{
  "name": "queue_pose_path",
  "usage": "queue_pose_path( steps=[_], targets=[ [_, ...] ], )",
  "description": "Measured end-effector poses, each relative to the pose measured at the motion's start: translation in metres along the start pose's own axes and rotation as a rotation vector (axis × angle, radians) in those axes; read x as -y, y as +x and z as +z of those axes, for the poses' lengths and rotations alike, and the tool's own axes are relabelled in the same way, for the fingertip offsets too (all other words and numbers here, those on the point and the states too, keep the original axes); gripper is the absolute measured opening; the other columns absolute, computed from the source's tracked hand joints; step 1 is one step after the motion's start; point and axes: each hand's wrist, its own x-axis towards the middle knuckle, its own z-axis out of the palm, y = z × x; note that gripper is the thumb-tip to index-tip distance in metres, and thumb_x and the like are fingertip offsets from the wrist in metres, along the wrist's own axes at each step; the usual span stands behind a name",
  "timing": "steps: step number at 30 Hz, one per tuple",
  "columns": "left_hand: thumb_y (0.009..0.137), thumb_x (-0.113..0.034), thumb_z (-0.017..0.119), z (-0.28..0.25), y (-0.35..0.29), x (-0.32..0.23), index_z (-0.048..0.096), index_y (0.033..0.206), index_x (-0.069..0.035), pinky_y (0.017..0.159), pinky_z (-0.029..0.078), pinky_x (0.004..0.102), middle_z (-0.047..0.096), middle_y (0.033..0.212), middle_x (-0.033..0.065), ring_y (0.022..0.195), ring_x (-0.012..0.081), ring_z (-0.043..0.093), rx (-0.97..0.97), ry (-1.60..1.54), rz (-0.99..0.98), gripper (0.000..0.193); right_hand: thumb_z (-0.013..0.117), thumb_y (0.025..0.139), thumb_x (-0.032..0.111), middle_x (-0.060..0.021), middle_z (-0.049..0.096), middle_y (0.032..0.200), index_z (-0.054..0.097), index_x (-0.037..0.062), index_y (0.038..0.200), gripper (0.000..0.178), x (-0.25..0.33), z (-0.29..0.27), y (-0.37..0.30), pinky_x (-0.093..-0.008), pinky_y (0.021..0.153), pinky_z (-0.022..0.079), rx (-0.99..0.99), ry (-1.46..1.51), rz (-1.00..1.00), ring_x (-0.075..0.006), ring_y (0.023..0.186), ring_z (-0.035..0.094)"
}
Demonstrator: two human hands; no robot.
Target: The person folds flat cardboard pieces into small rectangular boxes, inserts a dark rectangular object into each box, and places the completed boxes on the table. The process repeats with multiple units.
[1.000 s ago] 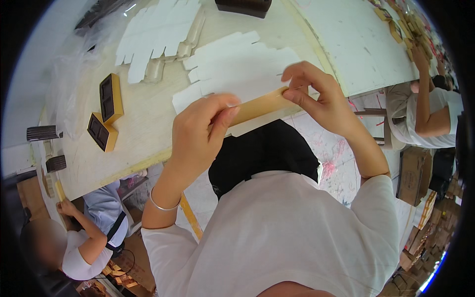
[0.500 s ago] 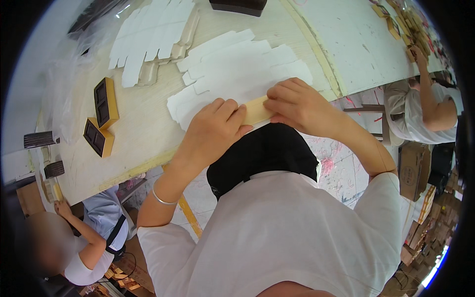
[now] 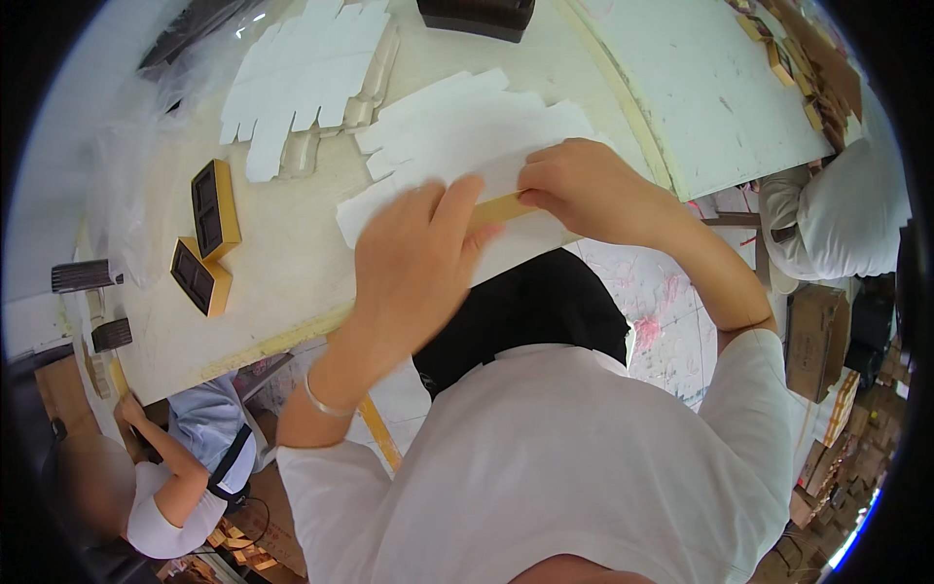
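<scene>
A flat cardboard box blank, white with a gold strip, lies at the near edge of the pale wooden table. My left hand lies flat on it with fingers stretched out, covering its left part. My right hand presses on the gold strip with its fingertips. More white die-cut blanks are stacked just behind under the held one.
Another stack of white blanks lies at the back left. Two gold boxes with dark inserts sit at the left. A dark box stands at the far edge. One seated person is at lower left, another at the right.
The blank has gone from lifted and pinched between both hands to pressed down on the table. My left hand has opened flat over it. The person at the right has leaned in.
</scene>
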Motion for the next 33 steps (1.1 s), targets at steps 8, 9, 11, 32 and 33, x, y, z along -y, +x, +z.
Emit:
queue_pose_path(
  steps=[8,9,11,32,33],
  targets=[
    [0.086,-0.036,0.07,0.016,-0.025,-0.019,0.024,0.143,-0.004,0.08,0.05,0.0325,0.059,0.101,0.0143,0.085,0.0215,0.061,0.009,-1.279,-0.421,0.079,0.069,0.081,0.024,-0.0098,0.057,0.085,0.06,0.0042,0.091,0.024,0.061,0.021,-0.037,-0.0398,0.068,0.044,-0.264,0.052,-0.138,-0.029,0.076,0.056],
    [0.091,-0.025,0.063,0.011,-0.018,-0.017,0.034,0.138,-0.002,0.082,0.049,0.0305,0.059,0.096,0.0102,0.085,0.0179,0.06,0.008,-0.987,-0.387,0.06,0.07,0.08,0.031,-0.0113,0.058,0.099,0.06,0.0034,0.101,0.037,0.059,0.024,-0.038,-0.0407,0.08,0.045,-0.214,0.126,-0.211,-0.0292,0.092,0.057],
    [0.093,-0.02,0.059,0.013,-0.013,0.001,0.043,0.131,0.0,0.08,0.048,0.0291,0.06,0.092,0.0085,0.083,0.0166,0.06,0.048,-0.902,-0.422,0.046,0.071,0.079,0.033,-0.0127,0.058,0.11,0.061,0.0031,0.106,0.042,0.054,0.018,-0.042,-0.0427,0.088,0.044,-0.241,0.135,-0.326,-0.0293,0.102,0.056],
    [0.085,-0.004,0.06,0.031,0.036,0.054,0.064,0.108,0.0,0.073,0.047,0.0335,0.058,0.089,0.0124,0.079,0.0269,0.057,0.241,-0.335,-0.095,0.024,0.071,0.074,0.017,-0.0076,0.054,0.099,0.059,0.0064,0.09,0.023,0.023,0.052,-0.026,-0.0382,0.085,0.041,-0.351,-0.251,-0.437,-0.025,0.094,0.053],
    [0.085,-0.004,0.061,0.031,0.036,0.054,0.064,0.108,0.0,0.072,0.047,0.0334,0.058,0.089,0.0126,0.079,0.0269,0.058,0.247,-0.333,-0.097,0.024,0.072,0.073,0.019,-0.0067,0.053,0.098,0.058,0.0052,0.09,0.025,0.024,0.052,-0.026,-0.0372,0.084,0.043,-0.336,-0.303,-0.43,-0.0238,0.094,0.052]
  ],
)
